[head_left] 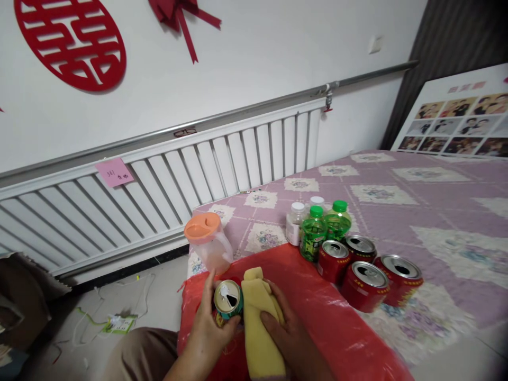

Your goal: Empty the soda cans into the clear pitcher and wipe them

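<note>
The green can [229,300] sits above the red plastic sheet [329,317] at the edge of the bed [436,211]. It looks thin, light and easy to dent, so hold its round side. The left hand [208,330] wraps snugly around it. The right hand [291,336] presses a soft yellow cloth [257,323] against it, fingers curled on the cloth.

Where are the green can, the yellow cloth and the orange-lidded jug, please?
green can [229,299]: head view, on its opened top.
yellow cloth [259,317]: head view, middle of the fold.
orange-lidded jug [202,228]: head view, on the lid.
</note>
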The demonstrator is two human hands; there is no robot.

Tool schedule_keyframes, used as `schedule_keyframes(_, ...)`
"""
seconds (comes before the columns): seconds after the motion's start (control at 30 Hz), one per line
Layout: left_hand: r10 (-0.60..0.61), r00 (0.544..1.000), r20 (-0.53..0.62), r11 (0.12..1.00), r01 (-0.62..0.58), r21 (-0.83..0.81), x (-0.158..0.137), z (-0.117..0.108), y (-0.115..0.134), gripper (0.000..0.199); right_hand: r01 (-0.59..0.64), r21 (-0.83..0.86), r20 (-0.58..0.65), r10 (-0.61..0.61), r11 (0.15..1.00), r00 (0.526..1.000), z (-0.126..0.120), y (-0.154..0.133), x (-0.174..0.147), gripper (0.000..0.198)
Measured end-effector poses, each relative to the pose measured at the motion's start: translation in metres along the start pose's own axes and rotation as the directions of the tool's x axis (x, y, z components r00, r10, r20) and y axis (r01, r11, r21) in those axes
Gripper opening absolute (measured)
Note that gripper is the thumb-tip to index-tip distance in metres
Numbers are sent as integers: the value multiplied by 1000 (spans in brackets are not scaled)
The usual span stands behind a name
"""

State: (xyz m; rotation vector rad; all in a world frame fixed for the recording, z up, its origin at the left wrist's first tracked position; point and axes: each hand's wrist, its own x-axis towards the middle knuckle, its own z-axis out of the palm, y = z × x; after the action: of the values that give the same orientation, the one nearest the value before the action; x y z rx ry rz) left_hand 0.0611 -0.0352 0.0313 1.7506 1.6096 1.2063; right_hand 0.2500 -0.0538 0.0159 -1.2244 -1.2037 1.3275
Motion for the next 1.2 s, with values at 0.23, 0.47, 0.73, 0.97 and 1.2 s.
schedule_keyframes(0.23, -44, 999, 23, 996, 46, -74, -2, 3, 7, 97, -20, -65, -27, 18, 998, 999, -3, 2, 2, 69)
schedule_keyframes(0.47, -60, 998, 10, 995, 61, -75, 1, 7, 10, 96, -20, -214, -76, 4, 977, 997, -14, 2, 5, 72)
schedule_keyframes(0.73, -41, 997, 69, 994, 47, -99, 3, 16, 15, 94, 20, -174, -26, -25, 984, 999, -29, -10, -1, 67)
schedule_keyframes(0.97, -58, 993, 104, 993, 68, -94, 15, 32, 27, 96, 13, -347, -31, -25, 938, 999, -67, 11, -1, 62)
schedule_keyframes(1.2, 63, 990, 127, 982, -39, -185, 49, 65, 49, 98, -69, -460, -117, 16, 885, 993, -70, 22, -5, 75)
